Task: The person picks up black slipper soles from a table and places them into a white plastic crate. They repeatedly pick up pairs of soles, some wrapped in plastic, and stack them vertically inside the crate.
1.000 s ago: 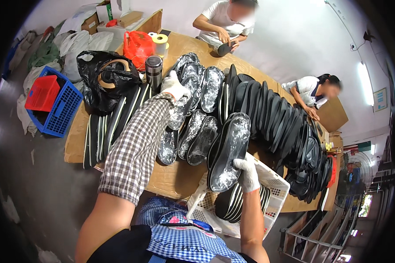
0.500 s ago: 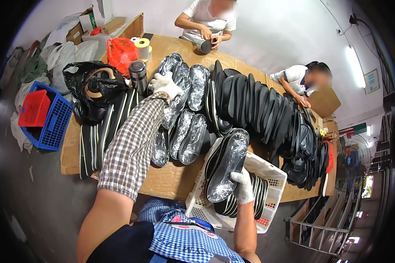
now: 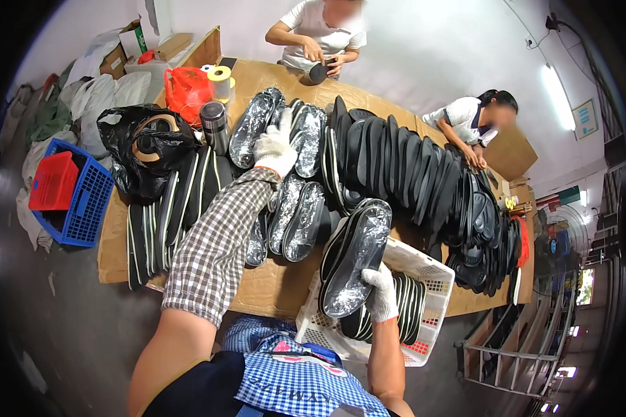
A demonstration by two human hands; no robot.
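Observation:
My left hand (image 3: 277, 149), in a white knit glove, rests among plastic-wrapped black shoe soles on the table, at least one finger stretched forward. One shiny wrapped sole (image 3: 252, 132) lies just left of it, another (image 3: 309, 142) just right. Below it more wrapped soles (image 3: 303, 224) lie side by side. My right hand (image 3: 380, 292), also gloved, grips the lower end of a wrapped shoe sole (image 3: 359, 258) held tilted over a white plastic crate (image 3: 424, 267). Other dark soles show stacked behind that one. Black soles with pale edges (image 3: 403, 309) stand in the crate.
Long rows of black soles (image 3: 396, 163) cover the cardboard-topped table (image 3: 271, 292). A steel flask (image 3: 214, 127), a black plastic bag (image 3: 129, 149) and tape rolls (image 3: 220, 82) stand left. Two people work across the table. A blue crate (image 3: 83, 198) sits at the left.
My left hand has moved right across the wrapped soles, and a sole it covered now shows at its left. My right hand still holds its soles, barely moved.

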